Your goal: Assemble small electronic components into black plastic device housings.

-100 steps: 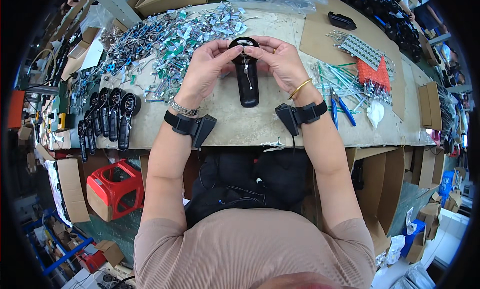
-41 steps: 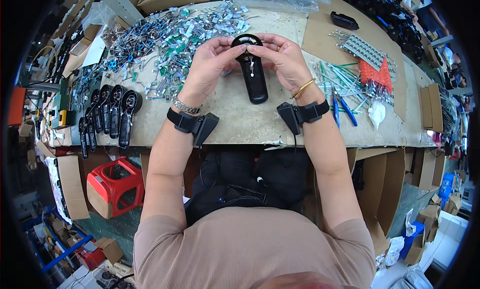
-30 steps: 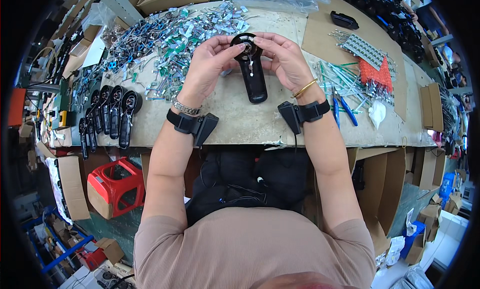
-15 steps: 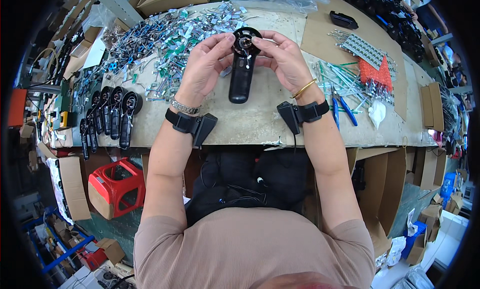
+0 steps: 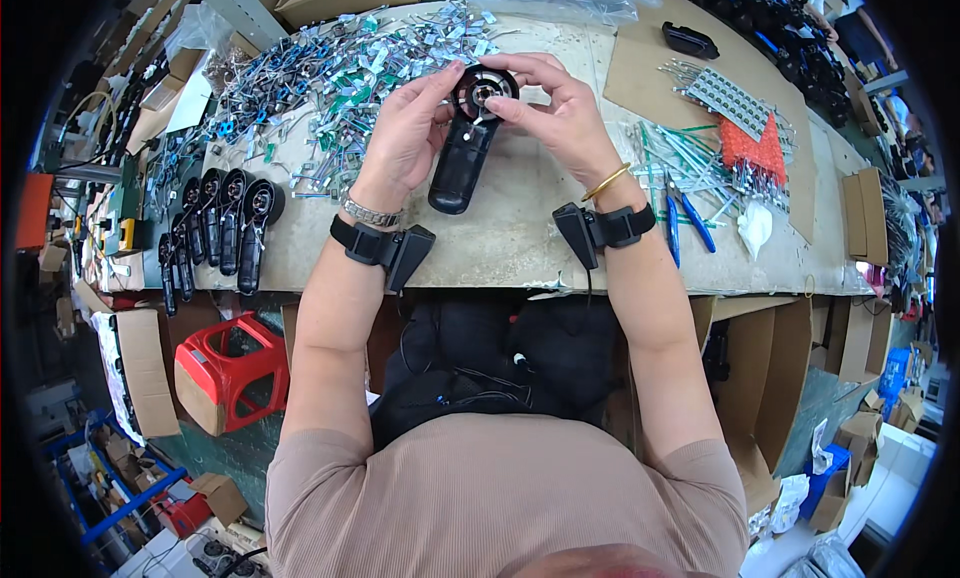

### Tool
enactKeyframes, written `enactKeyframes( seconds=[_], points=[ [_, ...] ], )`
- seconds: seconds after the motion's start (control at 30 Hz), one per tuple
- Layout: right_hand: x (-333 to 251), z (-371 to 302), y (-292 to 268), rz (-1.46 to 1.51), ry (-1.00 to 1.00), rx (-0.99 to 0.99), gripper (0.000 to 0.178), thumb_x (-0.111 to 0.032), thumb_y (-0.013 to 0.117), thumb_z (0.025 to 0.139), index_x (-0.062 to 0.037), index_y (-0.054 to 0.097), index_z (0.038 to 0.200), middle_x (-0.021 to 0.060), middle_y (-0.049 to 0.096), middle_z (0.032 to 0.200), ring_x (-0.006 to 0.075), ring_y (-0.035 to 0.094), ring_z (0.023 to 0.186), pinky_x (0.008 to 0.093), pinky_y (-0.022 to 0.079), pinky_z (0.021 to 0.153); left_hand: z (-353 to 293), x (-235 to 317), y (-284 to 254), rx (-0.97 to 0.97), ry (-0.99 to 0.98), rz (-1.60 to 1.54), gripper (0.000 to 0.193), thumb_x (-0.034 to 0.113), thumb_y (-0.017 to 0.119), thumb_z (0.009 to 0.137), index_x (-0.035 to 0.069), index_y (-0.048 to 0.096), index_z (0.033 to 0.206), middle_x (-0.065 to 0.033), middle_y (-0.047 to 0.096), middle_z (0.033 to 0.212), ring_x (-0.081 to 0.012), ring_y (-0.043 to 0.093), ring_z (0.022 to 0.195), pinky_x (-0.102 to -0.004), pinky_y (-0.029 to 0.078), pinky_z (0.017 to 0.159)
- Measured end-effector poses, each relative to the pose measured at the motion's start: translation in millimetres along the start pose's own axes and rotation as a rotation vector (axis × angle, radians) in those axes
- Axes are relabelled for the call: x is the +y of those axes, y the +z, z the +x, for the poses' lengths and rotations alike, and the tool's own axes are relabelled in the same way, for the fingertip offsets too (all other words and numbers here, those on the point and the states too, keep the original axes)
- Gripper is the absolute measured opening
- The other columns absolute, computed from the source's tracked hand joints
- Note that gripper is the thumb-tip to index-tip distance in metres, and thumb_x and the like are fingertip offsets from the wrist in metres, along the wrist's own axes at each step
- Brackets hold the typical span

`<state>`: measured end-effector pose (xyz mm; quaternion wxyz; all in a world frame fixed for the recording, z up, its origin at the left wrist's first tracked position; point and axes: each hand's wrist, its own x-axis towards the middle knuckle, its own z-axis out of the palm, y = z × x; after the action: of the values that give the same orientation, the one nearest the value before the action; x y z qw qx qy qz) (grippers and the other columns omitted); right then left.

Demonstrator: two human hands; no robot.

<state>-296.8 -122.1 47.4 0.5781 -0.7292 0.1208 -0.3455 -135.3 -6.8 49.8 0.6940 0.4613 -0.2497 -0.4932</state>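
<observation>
The left hand (image 5: pixel 410 123) and the right hand (image 5: pixel 565 128) are jointly gripping a black housing (image 5: pixel 459 176) by its round head, above the middle of the workbench (image 5: pixel 480 258). The right thumb is covering part of the inner ring; the fingers behind the head are mostly hiding from view, so their exact contact is remaining unclear. A thin white lead (image 5: pixel 467 136) is hanging toward the handle; its upper end is blurring into the ring. In the pile of small circuit boards (image 5: pixel 370 88), single parts are overlapping too densely to separate.

The bench's front edge is running below the housing, with a strip of surface lying between. The row of black housings (image 5: pixel 230 226) is bounding this strip at left, some handle ends reaching the edge; the blue-handled pliers (image 5: pixel 691 223) and green-and-white wires (image 5: pixel 668 158) are bounding it at right.

Compared with half a second earlier, the handle's lower end is pointing farther left, and the right thumb is pressing nearer the ring's centre. The row at left is keeping its arrangement.
</observation>
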Motion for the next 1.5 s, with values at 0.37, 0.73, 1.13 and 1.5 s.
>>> enactKeyframes(
  seconds=[0.37,0.73,1.13,1.5],
  points=[
    [13,-1,-4,-0.187,-0.143,0.113,0.028,-0.012,0.078,0.084,-0.0164,0.078,0.111,0.0063,0.059,0.117,0.017,0.058,0.109,0.0305,0.053,0.089,-5,3,14,-0.03,0.055,-0.032,0.027,0.02,0.061,0.101,0.001,0.064,0.12,-0.0067,0.07,0.108,-0.0143,0.066,0.092,-0.0288,0.053,0.083],
    [0,-4,-10,-0.132,-0.072,0.18,0.023,-0.009,0.078,0.08,-0.0144,0.079,0.102,0.0016,0.054,0.107,0.0106,0.058,0.096,0.0214,0.052,0.067,4,-4,9,-0.003,0.091,0.146,0.03,0.012,0.065,0.099,-0.001,0.062,0.126,-0.0032,0.068,0.105,-0.0068,0.063,0.088,-0.0208,0.052,0.075],
    [2,-3,-7,-0.163,-0.114,0.217,0.022,-0.008,0.078,0.076,-0.0026,0.075,0.097,0.0096,0.067,0.086,0.019,0.066,0.073,0.0295,0.055,0.069,4,-8,7,0.04,0.146,0.208,0.036,0.006,0.07,0.094,-0.002,0.06,0.128,-0.0038,0.067,0.109,-0.007,0.063,0.09,-0.0203,0.051,0.075],
    [4,-4,-9,-0.161,-0.003,0.243,0.02,-0.007,0.08,0.077,0.0006,0.074,0.095,0.0097,0.071,0.085,0.0143,0.068,0.073,0.0274,0.056,0.069,1,-10,13,-0.059,0.194,0.283,0.041,-0.002,0.072,0.089,-0.002,0.057,0.127,-0.0066,0.066,0.114,-0.0125,0.064,0.101,-0.0238,0.052,0.085]
  ],
)
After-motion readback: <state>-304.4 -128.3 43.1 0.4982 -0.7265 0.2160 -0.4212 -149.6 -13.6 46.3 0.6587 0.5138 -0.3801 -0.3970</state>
